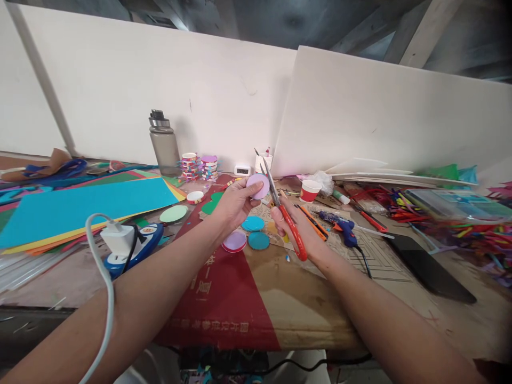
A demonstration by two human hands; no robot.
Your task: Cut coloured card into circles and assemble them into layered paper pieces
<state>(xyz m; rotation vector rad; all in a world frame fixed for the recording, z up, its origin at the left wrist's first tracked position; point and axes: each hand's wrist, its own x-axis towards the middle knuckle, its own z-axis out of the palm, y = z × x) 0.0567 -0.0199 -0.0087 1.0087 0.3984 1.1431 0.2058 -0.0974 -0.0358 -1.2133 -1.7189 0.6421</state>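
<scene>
Between the thumb and fingers of my left hand (pixel 239 201) is a round purple paper disc (pixel 258 186), held up over the table. My right hand (pixel 294 221) is closed around a pair of red-handled scissors (pixel 295 233). The scissor blades point up and away, parted a little, just right of the disc; whether they touch it I cannot tell. Below my hands lie blue paper discs (pixel 258 240) and a purple disc with a red edge (pixel 234 241). A green paper piece (pixel 212 204) is partly hidden behind my left wrist.
Coloured paper sheets (pixel 88 205) and a power strip (pixel 154 234) with a white cable are on the left. A water bottle (pixel 164 144) stands behind. Rightward are a paper cup (pixel 310 190), a glue gun (pixel 346 229), a dark phone-like slab (pixel 430 266) and a plastic box (pixel 460 205).
</scene>
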